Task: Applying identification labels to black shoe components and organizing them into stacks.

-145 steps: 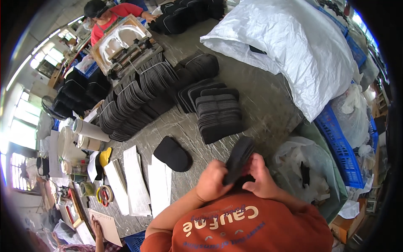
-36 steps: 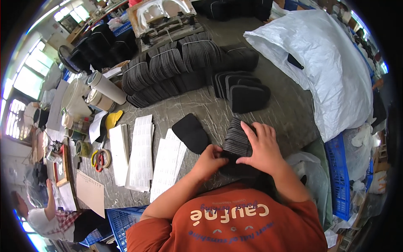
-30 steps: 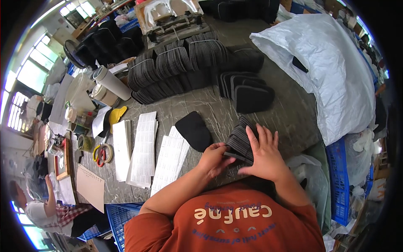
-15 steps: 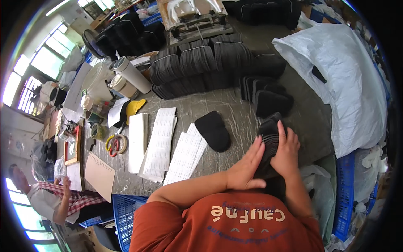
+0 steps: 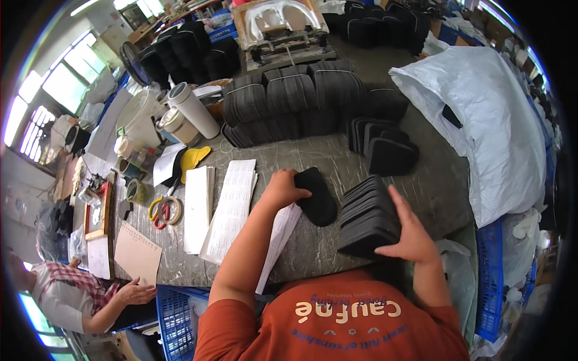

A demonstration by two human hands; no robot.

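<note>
Close to the bottom edge of the frame, we see our right hand (image 5: pixel 411 231) spread flat, fingers wide, over the near end of a slanted stack of black foam pieces (image 5: pixel 370 215) at lower centre-right, pressing it against the grey worktable (image 5: pixel 439 180). Just left of that stack, our left hand (image 5: pixel 283 188) curls around the upper left end of a single black oval piece (image 5: pixel 318 203), fingers closed on its edge. That piece lies with its long axis running from upper left to lower right, its far end reaching toward the stack and stopping just short of it; the left hand is plainly the nearer of the two to it, the right staying on the stack.

Left of the left forearm, white printed sheets (image 5: pixel 232 201) lie in strips, with another white pile (image 5: pixel 197 207) beside them. Further left we make out rolls of tape (image 5: pixel 164 210) and a yellow cap-like piece (image 5: pixel 194 159). A co-worker's hand (image 5: pixel 137 293) rests at the table's lower left edge.

Beyond the oval, a smaller black stack (image 5: pixel 385 147) stands, and behind it long rows of bundled black pieces (image 5: pixel 289 102). A white cylinder (image 5: pixel 194 110) rises at upper left; a large white sack (image 5: pixel 487 120) fills the right.
</note>
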